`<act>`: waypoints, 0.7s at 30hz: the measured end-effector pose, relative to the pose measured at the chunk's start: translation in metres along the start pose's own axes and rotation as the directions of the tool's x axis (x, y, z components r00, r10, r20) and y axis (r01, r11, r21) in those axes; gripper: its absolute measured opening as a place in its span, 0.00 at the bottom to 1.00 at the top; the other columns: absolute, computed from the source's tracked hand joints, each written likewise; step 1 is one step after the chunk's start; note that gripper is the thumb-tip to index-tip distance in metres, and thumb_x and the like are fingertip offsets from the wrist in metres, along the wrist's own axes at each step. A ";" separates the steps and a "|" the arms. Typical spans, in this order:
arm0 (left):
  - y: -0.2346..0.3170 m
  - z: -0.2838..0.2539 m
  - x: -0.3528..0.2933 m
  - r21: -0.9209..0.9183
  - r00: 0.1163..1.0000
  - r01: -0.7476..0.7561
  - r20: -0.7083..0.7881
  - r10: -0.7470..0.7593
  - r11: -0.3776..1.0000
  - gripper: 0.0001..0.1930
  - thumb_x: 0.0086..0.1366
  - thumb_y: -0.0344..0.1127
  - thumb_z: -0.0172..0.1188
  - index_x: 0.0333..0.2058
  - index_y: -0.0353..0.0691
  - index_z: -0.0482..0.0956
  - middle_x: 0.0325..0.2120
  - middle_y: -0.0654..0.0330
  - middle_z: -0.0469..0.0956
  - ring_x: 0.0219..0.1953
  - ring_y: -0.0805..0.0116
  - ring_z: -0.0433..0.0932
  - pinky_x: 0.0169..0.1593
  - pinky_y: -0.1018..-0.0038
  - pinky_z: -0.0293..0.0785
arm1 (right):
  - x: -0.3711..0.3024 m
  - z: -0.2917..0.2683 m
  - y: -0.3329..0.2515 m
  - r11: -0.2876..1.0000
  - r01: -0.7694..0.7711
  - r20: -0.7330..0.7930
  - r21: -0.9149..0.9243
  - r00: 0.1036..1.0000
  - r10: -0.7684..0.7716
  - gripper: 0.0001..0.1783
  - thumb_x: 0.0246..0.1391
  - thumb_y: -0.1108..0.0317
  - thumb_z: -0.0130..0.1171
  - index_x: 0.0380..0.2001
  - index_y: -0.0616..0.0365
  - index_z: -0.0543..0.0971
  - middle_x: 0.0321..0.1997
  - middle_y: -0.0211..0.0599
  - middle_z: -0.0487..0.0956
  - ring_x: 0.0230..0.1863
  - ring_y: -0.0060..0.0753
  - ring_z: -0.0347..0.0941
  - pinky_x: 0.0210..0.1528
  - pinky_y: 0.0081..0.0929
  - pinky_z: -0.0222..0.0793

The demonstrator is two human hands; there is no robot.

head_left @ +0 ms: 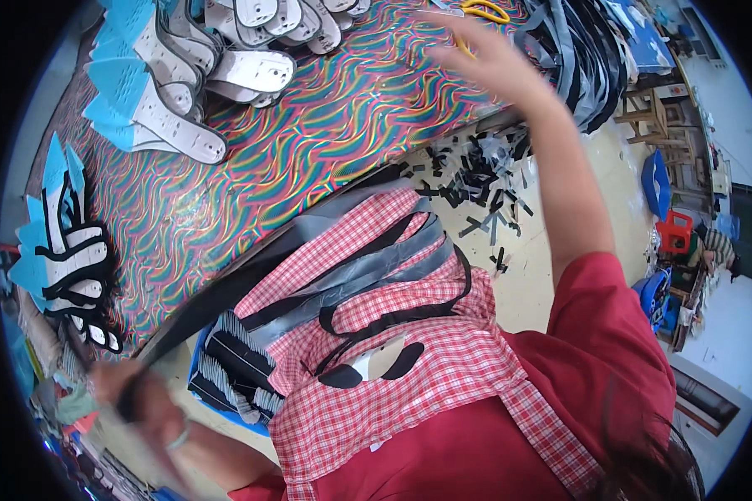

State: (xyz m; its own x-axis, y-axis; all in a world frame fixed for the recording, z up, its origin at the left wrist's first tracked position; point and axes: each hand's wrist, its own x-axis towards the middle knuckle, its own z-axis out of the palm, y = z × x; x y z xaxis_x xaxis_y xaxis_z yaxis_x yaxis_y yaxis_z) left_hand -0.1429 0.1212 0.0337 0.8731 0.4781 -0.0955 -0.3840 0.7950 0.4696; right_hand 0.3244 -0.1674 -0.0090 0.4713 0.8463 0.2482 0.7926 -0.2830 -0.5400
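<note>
My right hand (497,71) is stretched over the far edge of the table, blurred, its fingers extended and apart. Right beside and partly behind those fingers are yellow-handled scissors (486,10). At the lower left, my left hand (125,386) is smeared by motion near the table's near corner; a long black strip (196,313) ends close to it, and whether the fingers hold it is unclear. Across my lap, over a red-and-white checked apron (393,392), lie long grey and black strips (342,280). A white piece with black ends (374,363) rests on the apron.
Sole-shaped white pieces with blue ends (171,117) are piled on the patterned table (309,159); strapped ones (75,259) lie at its left. A bundle of strips (589,58) hangs at the far right. Black scraps (485,179) litter the floor. A blue bin (196,371) holds striped pieces.
</note>
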 end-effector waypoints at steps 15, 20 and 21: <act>-0.131 0.028 0.133 0.518 0.958 0.046 -0.264 0.109 0.854 0.12 0.62 0.31 0.59 0.43 0.33 0.77 0.35 0.59 0.79 0.35 0.72 0.78 0.40 0.76 0.74 | -0.017 -0.009 0.021 0.838 -0.366 0.172 -0.404 0.870 0.463 0.31 0.51 0.53 0.60 0.55 0.57 0.71 0.34 0.49 0.79 0.36 0.48 0.77 0.40 0.35 0.70; -0.131 0.029 0.135 0.390 0.973 0.080 -0.232 0.014 0.917 0.13 0.63 0.35 0.58 0.43 0.33 0.76 0.35 0.58 0.79 0.34 0.71 0.78 0.39 0.74 0.75 | -0.068 0.036 -0.048 0.706 -0.385 0.108 0.594 0.908 0.404 0.34 0.54 0.59 0.61 0.60 0.60 0.63 0.37 0.30 0.73 0.35 0.24 0.69 0.38 0.21 0.66; -0.126 0.025 0.134 0.265 0.975 0.156 -0.193 -0.106 0.952 0.15 0.64 0.36 0.57 0.45 0.33 0.75 0.35 0.57 0.79 0.31 0.71 0.79 0.36 0.75 0.76 | -0.073 0.048 -0.075 0.717 -0.356 0.205 0.599 0.934 0.292 0.38 0.52 0.56 0.63 0.62 0.59 0.61 0.43 0.34 0.72 0.41 0.27 0.68 0.45 0.24 0.65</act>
State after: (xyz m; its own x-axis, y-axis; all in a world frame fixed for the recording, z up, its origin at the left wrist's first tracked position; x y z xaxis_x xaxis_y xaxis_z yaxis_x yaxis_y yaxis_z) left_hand 0.0301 0.0764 -0.0166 0.8342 0.4542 -0.3127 -0.1496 0.7321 0.6646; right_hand 0.2115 -0.1864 -0.0251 0.5928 0.8002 -0.0907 0.1691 -0.2338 -0.9575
